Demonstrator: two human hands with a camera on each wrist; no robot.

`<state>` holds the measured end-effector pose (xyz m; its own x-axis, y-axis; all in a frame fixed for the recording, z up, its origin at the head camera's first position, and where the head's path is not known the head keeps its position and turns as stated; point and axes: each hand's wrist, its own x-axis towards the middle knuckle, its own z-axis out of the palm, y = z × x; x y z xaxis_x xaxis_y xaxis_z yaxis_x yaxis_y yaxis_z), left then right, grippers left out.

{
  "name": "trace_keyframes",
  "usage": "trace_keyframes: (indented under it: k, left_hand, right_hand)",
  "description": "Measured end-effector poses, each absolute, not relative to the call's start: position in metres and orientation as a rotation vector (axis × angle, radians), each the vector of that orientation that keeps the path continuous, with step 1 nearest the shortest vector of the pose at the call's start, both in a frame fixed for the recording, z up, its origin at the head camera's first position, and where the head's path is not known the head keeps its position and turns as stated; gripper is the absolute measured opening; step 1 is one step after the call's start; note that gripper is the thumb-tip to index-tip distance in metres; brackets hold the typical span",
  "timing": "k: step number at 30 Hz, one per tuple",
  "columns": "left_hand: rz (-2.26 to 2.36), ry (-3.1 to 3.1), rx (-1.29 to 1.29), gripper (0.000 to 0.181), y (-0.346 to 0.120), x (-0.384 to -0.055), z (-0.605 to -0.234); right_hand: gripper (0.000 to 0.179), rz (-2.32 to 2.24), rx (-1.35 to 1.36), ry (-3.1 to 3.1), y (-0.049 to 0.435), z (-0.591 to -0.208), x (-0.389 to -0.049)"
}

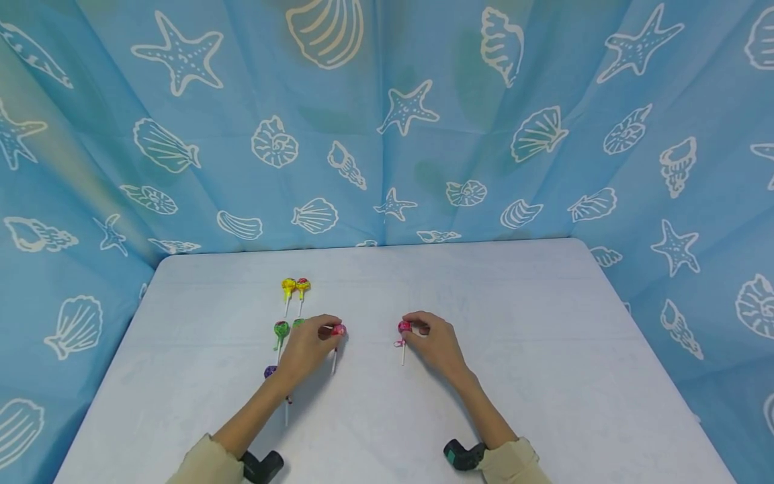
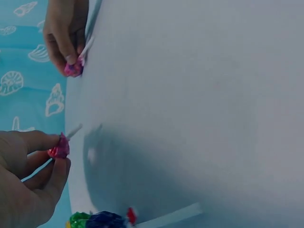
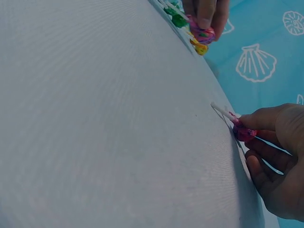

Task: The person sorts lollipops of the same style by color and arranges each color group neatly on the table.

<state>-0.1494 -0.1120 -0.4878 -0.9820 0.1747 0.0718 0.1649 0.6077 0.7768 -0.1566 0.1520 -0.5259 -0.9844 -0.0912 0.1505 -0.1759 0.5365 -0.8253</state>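
Note:
My left hand (image 1: pixel 310 344) pinches a pink-wrapped lollipop (image 1: pixel 339 330) by its candy head between thumb and fingertips, with the white stick pointing down toward me. Further right, my right hand (image 1: pixel 437 341) pinches a second lollipop (image 1: pixel 404 327), dark pink, also by the head, its stick likewise toward me. In the right wrist view this dark pink lollipop (image 3: pixel 244 133) is close over the cloth. The left wrist view shows the left hand's lollipop (image 2: pixel 60 147) above its shadow on the table. A gap of bare cloth lies between the two hands.
Left of the hands, two yellow lollipops (image 1: pixel 295 285) lie at the back of the white table (image 1: pixel 514 296). Nearer are a green lollipop (image 1: pixel 281 329), another green one (image 1: pixel 299 323) and a purple one (image 1: pixel 270 371), partly behind my left arm. A blue shell-patterned curtain (image 1: pixel 411 154) hangs behind.

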Motion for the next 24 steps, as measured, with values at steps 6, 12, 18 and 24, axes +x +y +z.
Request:
trace_keyframes:
  k: [6,12,18,24]
  left_hand:
    - [1.421,2.77,0.253,0.03,-0.114,-0.167,-0.478]
    - [1.444,2.752,0.165,0.033,-0.117,-0.187,-0.475]
    - [1.438,2.78,0.113,0.031,-0.119,-0.204,-0.476]
    - [1.42,2.777,0.006,0.032,-0.119,-0.217,-0.479]
  right_hand:
    - [0.026,1.452,0.215,-2.684,0.152,-0.527,-0.157]
    - [0.026,1.453,0.229,-2.67,0.151,-0.527,-0.157]
    - [0.026,1.467,0.23,-2.667,0.152,-0.526,-0.157]
    - [0.025,1.463,0.23,-2.674,0.152,-0.524,-0.156]
